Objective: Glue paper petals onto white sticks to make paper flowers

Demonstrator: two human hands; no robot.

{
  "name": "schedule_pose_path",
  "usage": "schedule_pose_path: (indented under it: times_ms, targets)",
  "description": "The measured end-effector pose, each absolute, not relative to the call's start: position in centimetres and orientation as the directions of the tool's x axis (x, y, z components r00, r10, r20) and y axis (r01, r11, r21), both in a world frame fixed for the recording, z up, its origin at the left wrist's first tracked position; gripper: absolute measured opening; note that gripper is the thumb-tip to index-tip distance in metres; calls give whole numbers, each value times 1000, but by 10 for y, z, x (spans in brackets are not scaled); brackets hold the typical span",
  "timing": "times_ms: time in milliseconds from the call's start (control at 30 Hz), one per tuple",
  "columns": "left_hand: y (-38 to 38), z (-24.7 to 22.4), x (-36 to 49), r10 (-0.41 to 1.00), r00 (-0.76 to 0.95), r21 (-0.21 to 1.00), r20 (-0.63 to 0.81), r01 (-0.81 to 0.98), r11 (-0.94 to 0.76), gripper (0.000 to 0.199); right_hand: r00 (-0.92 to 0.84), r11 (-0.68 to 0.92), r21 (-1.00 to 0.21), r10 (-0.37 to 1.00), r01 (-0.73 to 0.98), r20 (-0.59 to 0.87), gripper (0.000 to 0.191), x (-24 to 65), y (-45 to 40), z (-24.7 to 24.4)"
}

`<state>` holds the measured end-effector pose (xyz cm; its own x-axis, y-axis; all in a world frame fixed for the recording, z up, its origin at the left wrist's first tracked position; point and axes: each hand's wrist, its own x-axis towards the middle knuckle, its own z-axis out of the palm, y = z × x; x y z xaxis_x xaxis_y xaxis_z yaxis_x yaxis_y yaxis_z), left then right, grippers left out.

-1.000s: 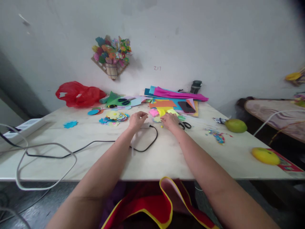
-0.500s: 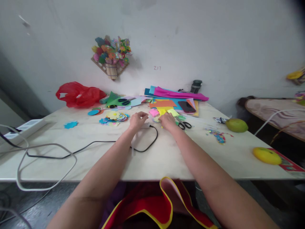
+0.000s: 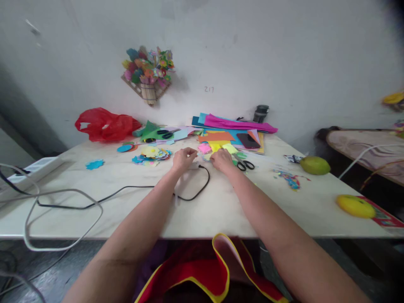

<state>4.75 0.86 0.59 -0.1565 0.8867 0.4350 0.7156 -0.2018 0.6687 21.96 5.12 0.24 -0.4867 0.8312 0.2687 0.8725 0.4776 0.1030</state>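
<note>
My left hand (image 3: 184, 159) is at the middle of the table, thumb and fingers pinched together; whatever lies between them is too small to make out. To its right, my right hand (image 3: 221, 160) has curled fingers, palm down, beside pink paper pieces (image 3: 204, 147) and yellow paper pieces (image 3: 230, 148). Its fingertips are partly hidden. A black cable (image 3: 206, 181) loops between the forearms and ends near a whitish thing by my left hand. Left of that hand lies a pile of paper flowers (image 3: 151, 154). Black-handled scissors (image 3: 245, 165) rest right of my right hand.
At the back are a red plastic bag (image 3: 105, 124), coloured sheets (image 3: 233, 123), a phone (image 3: 248, 141) and a second pair of scissors (image 3: 167, 133). A power strip (image 3: 41, 166) and cables occupy the left. Green and yellow fruit (image 3: 315, 165) sit at the right.
The view has shifted very slightly. Both hands stay in nearly the same place and pose, and the nearby paper pieces lie much as before.
</note>
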Motion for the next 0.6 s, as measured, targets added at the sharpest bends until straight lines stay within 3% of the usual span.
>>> schedule_pose_path:
  times_ms: [167, 433, 600]
  targets:
    - [7, 8, 48, 884, -159, 640, 439, 746, -184, 24, -491, 479, 113, 825, 870, 278, 29, 219, 52, 2]
    - [6, 9, 49, 883, -146, 617, 445, 765, -185, 24, -576, 529, 233, 778, 816, 251, 30, 214, 52, 3]
    - [6, 9, 49, 885, -149, 614, 440, 769, -176, 24, -600, 555, 230, 752, 800, 273, 30, 213, 55, -1]
